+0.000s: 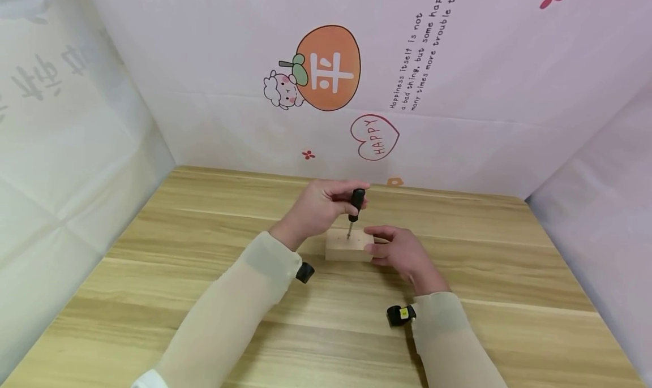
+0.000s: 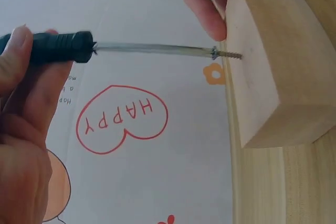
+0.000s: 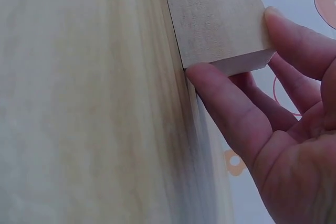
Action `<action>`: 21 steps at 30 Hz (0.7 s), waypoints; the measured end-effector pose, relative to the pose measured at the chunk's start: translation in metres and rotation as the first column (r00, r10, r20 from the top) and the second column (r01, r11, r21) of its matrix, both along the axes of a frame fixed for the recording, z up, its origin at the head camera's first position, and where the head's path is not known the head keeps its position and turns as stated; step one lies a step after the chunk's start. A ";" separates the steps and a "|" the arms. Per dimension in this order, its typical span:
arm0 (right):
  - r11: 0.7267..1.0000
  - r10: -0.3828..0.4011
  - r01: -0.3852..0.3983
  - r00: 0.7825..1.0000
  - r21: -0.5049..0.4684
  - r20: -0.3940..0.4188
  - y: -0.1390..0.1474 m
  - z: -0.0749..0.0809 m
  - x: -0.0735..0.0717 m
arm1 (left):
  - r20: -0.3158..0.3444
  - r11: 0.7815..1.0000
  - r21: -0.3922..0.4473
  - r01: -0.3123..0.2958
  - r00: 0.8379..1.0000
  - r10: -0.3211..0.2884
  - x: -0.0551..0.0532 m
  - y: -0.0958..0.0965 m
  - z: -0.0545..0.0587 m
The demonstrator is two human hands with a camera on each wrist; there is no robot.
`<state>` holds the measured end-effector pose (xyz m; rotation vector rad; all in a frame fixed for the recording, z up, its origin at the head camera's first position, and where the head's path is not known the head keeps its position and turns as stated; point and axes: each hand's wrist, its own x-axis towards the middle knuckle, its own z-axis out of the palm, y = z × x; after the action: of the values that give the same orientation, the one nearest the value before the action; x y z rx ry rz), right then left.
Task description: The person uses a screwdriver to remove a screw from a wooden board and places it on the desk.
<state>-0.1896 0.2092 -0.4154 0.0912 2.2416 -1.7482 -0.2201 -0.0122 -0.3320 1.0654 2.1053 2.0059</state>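
A small pale wooden block (image 1: 342, 248) lies on the table (image 1: 204, 275), a little behind its middle. My left hand (image 1: 333, 202) grips the black handle of a screwdriver (image 1: 357, 200), which stands nearly upright over the block. In the left wrist view the screwdriver's shaft (image 2: 152, 50) meets a screw (image 2: 229, 54) whose tip is in the block's top face (image 2: 273, 72). My right hand (image 1: 389, 246) holds the block's right end. In the right wrist view its thumb (image 3: 294, 40) and a finger (image 3: 226, 103) pinch that end of the block (image 3: 215, 17).
Pale sheeting printed with cartoons and a red "HAPPY" heart (image 1: 374, 137) closes off the table at the back and on both sides. Small black wrist cameras (image 1: 304, 272) (image 1: 399, 315) sit on both sleeved forearms. Bare wood grain stretches towards the front edge.
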 end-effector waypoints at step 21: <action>1.000 -0.013 0.013 1.000 -0.014 0.007 -0.002 0.001 0.000 | -0.027 0.985 -0.062 0.162 0.986 -0.164 -0.004 -0.008 0.005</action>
<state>-0.1891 0.2068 -0.4149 0.1093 2.2280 -1.7676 -0.2237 -0.0198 -0.3270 1.2237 2.0059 1.8532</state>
